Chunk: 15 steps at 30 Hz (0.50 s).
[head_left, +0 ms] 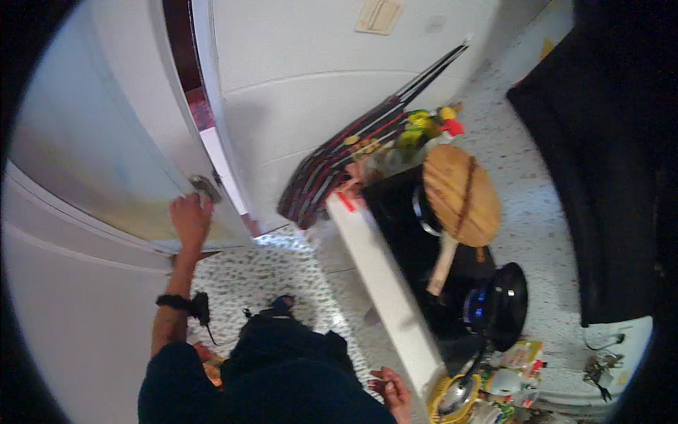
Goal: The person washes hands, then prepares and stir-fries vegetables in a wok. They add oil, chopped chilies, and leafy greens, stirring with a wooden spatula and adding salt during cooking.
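My left hand (pixel 191 220) reaches out to the metal handle (pixel 205 187) of a white door with a frosted glass panel (pixel 92 113). Its fingers are closed at the lower end of that handle. The door stands ajar, with a dark gap and a strip of reddish floor beyond it. Low in the picture, my right hand (pixel 392 392) hangs beside the counter's white front edge (pixel 385 283). Its fingers are loosely bent and apart, and I see nothing in them.
On the black stove (pixel 395 219), a round wooden lid (pixel 462 194) covers a pan. A black wok (pixel 507 304) sits over a blue flame. A yellow basket (pixel 452 403) holds a ladle. A striped bag (pixel 339 159) hangs on the wall; a black range hood (pixel 600 177) juts out right.
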Each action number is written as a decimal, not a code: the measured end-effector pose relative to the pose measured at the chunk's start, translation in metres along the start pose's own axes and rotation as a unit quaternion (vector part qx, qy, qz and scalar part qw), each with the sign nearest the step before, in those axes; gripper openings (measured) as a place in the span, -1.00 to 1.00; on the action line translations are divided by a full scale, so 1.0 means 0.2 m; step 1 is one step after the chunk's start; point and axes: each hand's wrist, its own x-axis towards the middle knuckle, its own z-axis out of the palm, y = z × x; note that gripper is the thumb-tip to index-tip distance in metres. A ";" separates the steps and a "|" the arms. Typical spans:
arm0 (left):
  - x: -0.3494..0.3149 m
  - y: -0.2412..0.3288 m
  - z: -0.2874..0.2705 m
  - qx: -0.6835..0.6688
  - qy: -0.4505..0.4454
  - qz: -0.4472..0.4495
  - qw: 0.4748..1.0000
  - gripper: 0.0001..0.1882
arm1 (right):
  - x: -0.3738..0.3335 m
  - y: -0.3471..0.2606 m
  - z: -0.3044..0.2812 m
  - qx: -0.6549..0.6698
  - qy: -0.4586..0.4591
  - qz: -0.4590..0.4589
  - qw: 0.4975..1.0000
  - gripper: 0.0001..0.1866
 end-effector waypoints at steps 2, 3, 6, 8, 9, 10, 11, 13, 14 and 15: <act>-0.10 -0.02 -0.08 -0.039 -0.007 0.023 0.999 -0.75 | 0.09 -0.02 0.09 0.043 -0.007 -0.003 0.999 -0.45; -0.15 -0.04 -0.13 -0.071 0.003 0.047 0.996 -0.75 | 0.15 -0.04 0.12 0.037 -0.034 0.003 0.999 -0.45; -0.36 -0.13 -0.31 -0.070 -0.147 0.052 0.985 -0.73 | 0.40 -0.05 0.17 0.004 -0.103 0.023 0.994 -0.44; -0.54 -0.19 -0.44 -0.095 -0.280 -0.004 0.955 -0.76 | 0.61 -0.03 0.23 -0.002 -0.156 0.041 0.987 -0.43; -0.64 -0.21 -0.50 -0.113 -0.313 -0.054 0.942 -0.74 | 0.69 -0.03 0.26 -0.009 -0.179 0.052 0.982 -0.43; -0.77 -0.23 -0.56 -0.126 -0.340 -0.100 0.927 -0.75 | 0.76 -0.02 0.31 -0.017 -0.197 0.060 0.978 -0.43; -0.88 -0.25 -0.63 -0.131 -0.364 -0.144 0.911 -0.75 | 0.81 -0.04 0.34 -0.043 -0.213 0.047 0.975 -0.44; -1.13 -0.26 -0.79 -0.130 -0.405 -0.243 0.872 -0.75 | 0.93 -0.08 0.41 -0.064 -0.252 0.071 0.963 -0.46; -1.25 -0.26 -0.86 -0.124 -0.417 -0.285 0.854 -0.75 | 0.97 -0.10 0.45 -0.092 -0.262 0.072 0.958 -0.47; -1.36 -0.23 -0.91 -0.116 -0.431 -0.331 0.831 -0.75 | 1.05 -0.14 0.47 -0.101 -0.277 0.086 0.952 -0.47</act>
